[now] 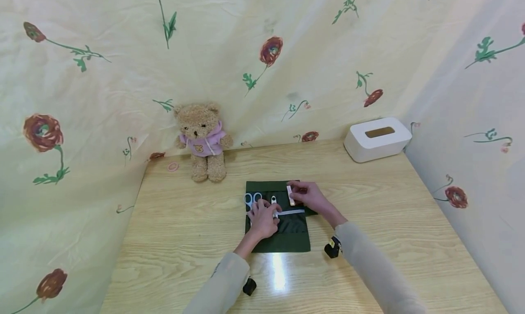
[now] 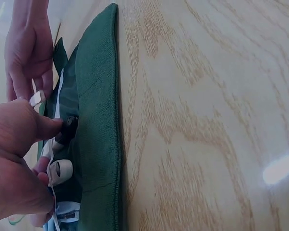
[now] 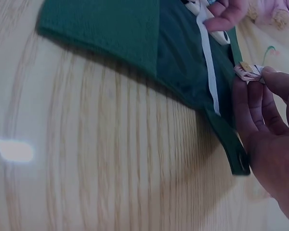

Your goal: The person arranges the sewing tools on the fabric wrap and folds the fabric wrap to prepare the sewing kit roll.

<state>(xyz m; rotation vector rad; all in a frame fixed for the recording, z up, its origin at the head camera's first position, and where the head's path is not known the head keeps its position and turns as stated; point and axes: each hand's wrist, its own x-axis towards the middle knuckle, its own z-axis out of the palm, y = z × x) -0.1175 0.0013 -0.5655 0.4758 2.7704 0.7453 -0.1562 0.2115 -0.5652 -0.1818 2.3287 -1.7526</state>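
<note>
A dark green fabric pouch (image 1: 283,246) lies unfolded on the table, with a white elastic band (image 3: 209,72) across its inside. My right hand (image 1: 308,196) pinches a small folded measuring tape (image 1: 290,196), white and pink, between thumb and fingers over the pouch's upper right. My left hand (image 1: 263,219) rests on the pouch at the band, its thumb touching a small black piece (image 2: 69,129). What its other fingers hold is hidden. Beside them is a slim white tool (image 1: 274,199) with a holed end. Light-blue-handled scissors (image 1: 248,198) sit at the pouch's left.
A teddy bear (image 1: 203,145) in a lilac hoodie leans on the flowered cloth behind the table (image 1: 184,223). Near it lies a pink ring (image 1: 172,167). At the back right stands a white tissue box (image 1: 377,143). A strap (image 3: 229,147) sticks out from the pouch's side.
</note>
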